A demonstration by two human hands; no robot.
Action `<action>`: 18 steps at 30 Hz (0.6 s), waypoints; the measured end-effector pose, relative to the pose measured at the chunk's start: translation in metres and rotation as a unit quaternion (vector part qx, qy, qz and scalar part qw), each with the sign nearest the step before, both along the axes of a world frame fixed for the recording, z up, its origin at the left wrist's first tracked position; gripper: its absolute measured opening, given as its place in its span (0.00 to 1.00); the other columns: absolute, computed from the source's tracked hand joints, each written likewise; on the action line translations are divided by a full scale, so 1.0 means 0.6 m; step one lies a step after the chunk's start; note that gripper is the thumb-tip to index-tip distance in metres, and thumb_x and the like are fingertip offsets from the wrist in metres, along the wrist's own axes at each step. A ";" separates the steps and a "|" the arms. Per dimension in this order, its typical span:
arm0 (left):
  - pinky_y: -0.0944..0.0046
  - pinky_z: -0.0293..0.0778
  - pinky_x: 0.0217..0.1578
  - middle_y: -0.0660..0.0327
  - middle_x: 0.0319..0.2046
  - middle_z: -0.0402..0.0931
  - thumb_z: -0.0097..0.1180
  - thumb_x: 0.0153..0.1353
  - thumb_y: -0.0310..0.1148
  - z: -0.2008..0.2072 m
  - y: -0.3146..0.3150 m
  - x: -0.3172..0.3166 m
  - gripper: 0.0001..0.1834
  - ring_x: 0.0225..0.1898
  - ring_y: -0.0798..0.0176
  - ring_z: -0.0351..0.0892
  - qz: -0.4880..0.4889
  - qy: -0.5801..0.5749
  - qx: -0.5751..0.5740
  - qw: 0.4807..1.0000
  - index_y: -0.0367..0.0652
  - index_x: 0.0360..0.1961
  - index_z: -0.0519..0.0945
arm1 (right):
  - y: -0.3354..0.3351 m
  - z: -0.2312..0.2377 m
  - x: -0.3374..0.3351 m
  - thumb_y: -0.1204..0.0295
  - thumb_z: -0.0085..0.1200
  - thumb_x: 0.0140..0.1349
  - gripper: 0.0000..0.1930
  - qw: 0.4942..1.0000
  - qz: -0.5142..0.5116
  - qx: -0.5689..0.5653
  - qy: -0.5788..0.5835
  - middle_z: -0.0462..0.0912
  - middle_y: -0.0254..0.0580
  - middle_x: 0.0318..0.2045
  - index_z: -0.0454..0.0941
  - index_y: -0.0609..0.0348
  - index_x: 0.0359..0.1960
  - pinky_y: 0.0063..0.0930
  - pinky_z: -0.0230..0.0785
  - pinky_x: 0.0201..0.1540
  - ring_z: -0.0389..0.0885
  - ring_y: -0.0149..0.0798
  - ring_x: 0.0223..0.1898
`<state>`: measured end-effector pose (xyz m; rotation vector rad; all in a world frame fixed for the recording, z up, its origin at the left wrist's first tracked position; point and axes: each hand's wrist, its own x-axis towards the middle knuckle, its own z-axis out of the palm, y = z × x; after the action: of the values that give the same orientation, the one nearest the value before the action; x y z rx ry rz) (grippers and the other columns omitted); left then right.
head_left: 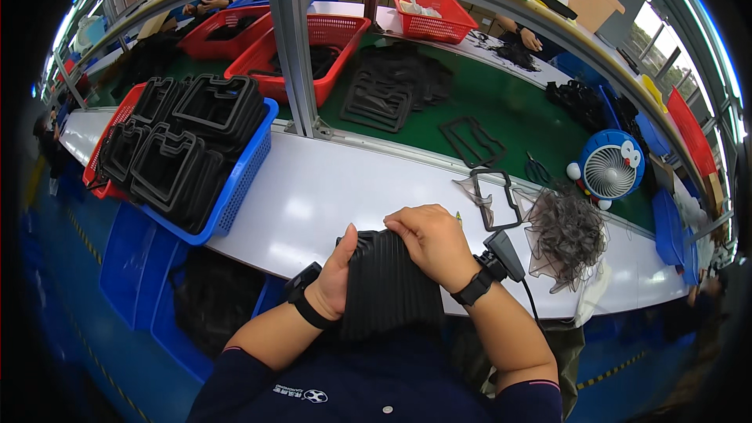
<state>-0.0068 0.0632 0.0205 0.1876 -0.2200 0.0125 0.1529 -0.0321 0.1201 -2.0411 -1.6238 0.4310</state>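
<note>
A thick stack of black ribbed frames [392, 290] stands on edge against my body at the table's near side. My left hand [337, 274] grips its left side, thumb pointing up and the other fingers hidden. With fingertips pinched together, my right hand [435, 241] holds the top right edge of the stack. On the white table beyond my right hand lies a single black frame [513, 202] with thin grey film scrap by it. Right of that sits a tangled heap of grey film scrap [568, 231].
At left, a blue basket [249, 180] overflows with black frames. Across the green belt [329, 113] lie more frames, scissors [537, 168] and a blue fan [613, 166]. Red baskets [345, 31] stand beside a metal post [288, 47]. A co-worker's hand [531, 39] shows at the far side.
</note>
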 end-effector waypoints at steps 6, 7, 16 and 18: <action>0.45 0.59 0.70 0.45 0.69 0.63 0.28 0.64 0.78 0.028 0.000 0.011 0.55 0.71 0.46 0.62 0.045 0.113 -0.012 0.993 0.38 0.73 0.59 | -0.052 -0.002 -0.056 0.68 0.57 0.65 0.27 0.978 0.098 0.120 -0.139 0.71 0.48 0.66 0.69 0.57 0.66 0.49 0.57 0.68 0.65 0.50 0.69; 0.45 0.58 0.71 0.45 0.69 0.62 0.27 0.63 0.78 0.033 0.000 0.011 0.56 0.72 0.46 0.61 0.059 0.155 0.035 0.986 0.37 0.73 0.58 | -0.062 -0.009 -0.070 0.66 0.58 0.66 0.28 0.979 0.119 0.098 -0.133 0.71 0.48 0.67 0.68 0.57 0.67 0.49 0.57 0.69 0.65 0.50 0.70; 0.48 0.62 0.70 0.45 0.69 0.63 0.25 0.64 0.77 0.025 -0.013 0.025 0.56 0.70 0.47 0.65 0.059 0.140 0.041 0.987 0.35 0.72 0.59 | -0.098 -0.019 -0.051 0.73 0.65 0.58 0.17 0.984 0.106 0.131 -0.049 0.77 0.46 0.58 0.81 0.56 0.50 0.44 0.65 0.61 0.75 0.49 0.59; 0.48 0.62 0.69 0.46 0.69 0.64 0.26 0.64 0.77 0.024 -0.010 0.027 0.55 0.69 0.47 0.65 0.053 0.141 0.032 0.988 0.36 0.72 0.59 | -0.092 -0.014 -0.060 0.73 0.64 0.58 0.17 0.983 0.100 0.131 -0.077 0.78 0.46 0.57 0.81 0.56 0.50 0.43 0.66 0.61 0.75 0.50 0.59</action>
<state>0.0091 0.0571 0.0346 0.2626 0.0724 0.0847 0.1169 -0.0871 0.1116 -1.7608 -1.8775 0.1207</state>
